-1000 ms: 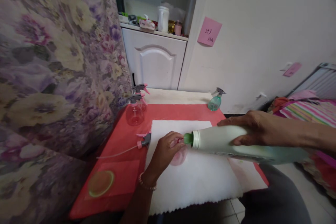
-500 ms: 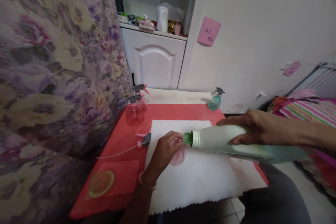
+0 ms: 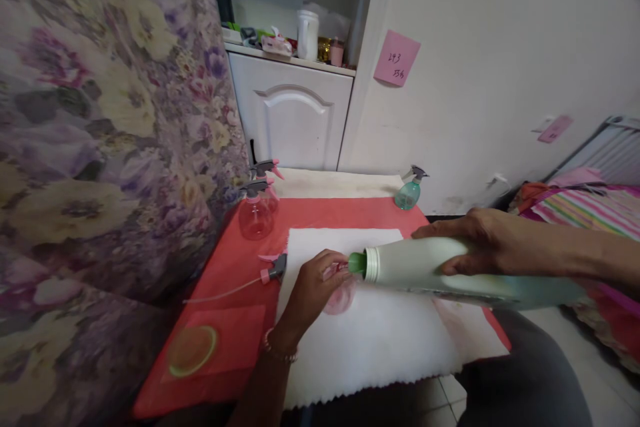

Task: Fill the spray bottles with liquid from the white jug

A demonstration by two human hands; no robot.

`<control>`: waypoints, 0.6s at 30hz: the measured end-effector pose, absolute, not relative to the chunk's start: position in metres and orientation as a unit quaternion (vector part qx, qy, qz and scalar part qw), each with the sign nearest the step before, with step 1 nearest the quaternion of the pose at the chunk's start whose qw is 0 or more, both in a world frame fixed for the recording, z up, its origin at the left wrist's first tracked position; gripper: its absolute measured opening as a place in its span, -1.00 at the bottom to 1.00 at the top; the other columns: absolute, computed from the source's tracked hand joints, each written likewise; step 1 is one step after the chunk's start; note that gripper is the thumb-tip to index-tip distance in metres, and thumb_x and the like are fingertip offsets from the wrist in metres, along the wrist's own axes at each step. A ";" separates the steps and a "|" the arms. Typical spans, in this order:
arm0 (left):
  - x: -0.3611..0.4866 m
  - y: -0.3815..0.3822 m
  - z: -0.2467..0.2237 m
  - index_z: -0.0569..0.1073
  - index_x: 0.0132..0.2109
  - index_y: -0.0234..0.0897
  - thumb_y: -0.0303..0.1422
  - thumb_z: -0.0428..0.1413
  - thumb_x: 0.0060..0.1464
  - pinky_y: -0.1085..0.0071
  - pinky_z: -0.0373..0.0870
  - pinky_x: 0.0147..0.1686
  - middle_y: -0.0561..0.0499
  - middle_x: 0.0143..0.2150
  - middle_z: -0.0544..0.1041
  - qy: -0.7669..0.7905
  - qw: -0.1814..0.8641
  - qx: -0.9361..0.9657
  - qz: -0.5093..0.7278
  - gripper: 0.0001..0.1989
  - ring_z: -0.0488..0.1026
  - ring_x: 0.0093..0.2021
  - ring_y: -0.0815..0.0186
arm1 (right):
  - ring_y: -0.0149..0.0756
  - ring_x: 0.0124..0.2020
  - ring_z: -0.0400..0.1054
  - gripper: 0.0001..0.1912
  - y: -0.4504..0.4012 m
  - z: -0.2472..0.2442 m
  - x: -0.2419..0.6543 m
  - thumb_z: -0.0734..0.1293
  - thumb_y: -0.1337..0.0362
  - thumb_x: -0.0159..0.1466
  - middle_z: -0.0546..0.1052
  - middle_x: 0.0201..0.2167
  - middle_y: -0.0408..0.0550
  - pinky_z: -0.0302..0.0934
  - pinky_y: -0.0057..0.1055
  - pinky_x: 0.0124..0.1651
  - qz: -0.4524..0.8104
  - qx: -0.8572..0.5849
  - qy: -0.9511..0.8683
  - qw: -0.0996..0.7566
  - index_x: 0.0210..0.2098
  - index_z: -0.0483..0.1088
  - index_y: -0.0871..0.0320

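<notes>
My right hand (image 3: pixel 475 243) grips a large pale green bottle (image 3: pixel 415 263) from above, tipped nearly level with its mouth to the left. The bottle's green spout (image 3: pixel 357 263) meets the neck of a clear pink spray bottle body (image 3: pixel 340 299). Around that neck, the fingers of my left hand (image 3: pixel 317 280) are closed. Whether liquid is flowing cannot be made out. A grey and pink spray head (image 3: pixel 274 269) with a thin tube lies on the red cover, left of my left hand.
Two pink spray bottles (image 3: pixel 256 219) stand at the back left, and a teal spray bottle (image 3: pixel 409 193) at the back right. White cloth (image 3: pixel 380 347) lies over the red table cover (image 3: pixel 225 247). A round green-rimmed item (image 3: pixel 193 351) lies front left. A floral curtain (image 3: pixel 115 147) hangs at the left.
</notes>
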State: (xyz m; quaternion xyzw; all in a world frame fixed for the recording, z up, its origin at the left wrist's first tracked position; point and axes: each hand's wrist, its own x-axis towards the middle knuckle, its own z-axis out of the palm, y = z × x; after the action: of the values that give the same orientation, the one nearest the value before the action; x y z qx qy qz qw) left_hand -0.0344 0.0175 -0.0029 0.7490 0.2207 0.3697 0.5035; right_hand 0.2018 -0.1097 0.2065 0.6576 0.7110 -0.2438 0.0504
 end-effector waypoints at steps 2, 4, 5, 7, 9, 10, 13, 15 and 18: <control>-0.034 0.017 -0.003 0.51 -0.20 -0.22 -0.32 0.14 0.10 0.36 0.34 -0.12 0.00 -0.22 0.51 0.220 0.507 0.747 0.370 -0.88 0.45 -0.15 0.26 | -0.38 -0.54 0.29 -0.48 -0.110 0.206 0.202 0.27 -0.02 0.26 0.52 -0.41 -0.14 0.14 -0.46 -0.48 -0.240 0.658 0.712 0.050 0.16 0.29 0.00; -0.034 0.017 -0.002 0.51 -0.21 -0.22 -0.34 0.14 0.10 0.37 0.34 -0.12 0.00 -0.22 0.51 0.221 0.510 0.744 0.369 -0.89 0.45 -0.15 0.26 | -0.36 -0.55 0.28 -0.49 -0.109 0.206 0.202 0.28 -0.01 0.25 0.51 -0.46 -0.15 0.13 -0.46 -0.50 -0.242 0.660 0.710 0.044 0.15 0.32 -0.01; -0.034 0.017 -0.002 0.51 -0.21 -0.23 -0.35 0.14 0.10 0.37 0.33 -0.12 0.00 -0.22 0.51 0.222 0.512 0.744 0.368 -0.89 0.45 -0.15 0.27 | -0.36 -0.55 0.29 -0.50 -0.109 0.206 0.202 0.29 -0.01 0.25 0.51 -0.46 -0.15 0.13 -0.46 -0.50 -0.245 0.661 0.708 0.041 0.14 0.33 -0.02; -0.035 0.017 -0.001 0.51 -0.21 -0.23 -0.37 0.14 0.10 0.38 0.33 -0.12 0.00 -0.22 0.51 0.224 0.511 0.744 0.367 -0.90 0.45 -0.15 0.27 | -0.35 -0.55 0.29 -0.50 -0.109 0.207 0.201 0.30 0.00 0.23 0.52 -0.46 -0.15 0.14 -0.46 -0.50 -0.249 0.664 0.704 0.035 0.14 0.34 -0.04; -0.035 0.017 -0.001 0.51 -0.21 -0.23 -0.37 0.14 0.10 0.38 0.33 -0.11 0.00 -0.22 0.50 0.223 0.510 0.745 0.368 -0.90 0.45 -0.14 0.27 | -0.34 -0.54 0.30 -0.49 -0.108 0.207 0.201 0.30 -0.01 0.23 0.54 -0.43 -0.15 0.15 -0.46 -0.50 -0.249 0.666 0.703 0.033 0.14 0.34 -0.05; -0.035 0.017 -0.001 0.51 -0.21 -0.23 -0.37 0.13 0.11 0.38 0.32 -0.11 0.00 -0.21 0.50 0.222 0.510 0.745 0.368 -0.90 0.45 -0.14 0.27 | -0.34 -0.54 0.31 -0.49 -0.108 0.207 0.201 0.30 -0.02 0.23 0.54 -0.42 -0.15 0.15 -0.45 -0.49 -0.247 0.666 0.703 0.034 0.14 0.33 -0.06; -0.035 0.017 0.000 0.51 -0.21 -0.23 -0.36 0.14 0.11 0.39 0.32 -0.12 0.01 -0.22 0.50 0.220 0.513 0.744 0.368 -0.90 0.45 -0.15 0.28 | -0.33 -0.53 0.32 -0.50 -0.109 0.208 0.200 0.29 -0.02 0.23 0.55 -0.41 -0.14 0.16 -0.45 -0.48 -0.246 0.664 0.705 0.036 0.13 0.34 -0.06; -0.035 0.017 0.000 0.51 -0.21 -0.23 -0.37 0.14 0.10 0.40 0.32 -0.12 0.02 -0.23 0.49 0.221 0.514 0.743 0.369 -0.90 0.45 -0.15 0.28 | -0.33 -0.54 0.32 -0.51 -0.109 0.208 0.199 0.30 -0.01 0.23 0.54 -0.44 -0.14 0.15 -0.45 -0.49 -0.249 0.665 0.704 0.034 0.12 0.35 -0.04; -0.035 0.016 0.001 0.51 -0.21 -0.24 -0.38 0.14 0.11 0.40 0.32 -0.13 0.01 -0.23 0.49 0.221 0.514 0.744 0.365 -0.90 0.44 -0.17 0.29 | -0.35 -0.55 0.29 -0.53 -0.110 0.208 0.199 0.29 0.01 0.24 0.52 -0.46 -0.15 0.13 -0.46 -0.51 -0.246 0.663 0.706 0.036 0.12 0.35 -0.04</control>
State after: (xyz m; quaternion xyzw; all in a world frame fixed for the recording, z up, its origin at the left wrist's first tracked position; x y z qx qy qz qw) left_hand -0.0348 0.0164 0.0010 0.7440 0.2214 0.3651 0.5140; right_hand 0.1991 -0.1101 0.2084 0.6634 0.7056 -0.2464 0.0362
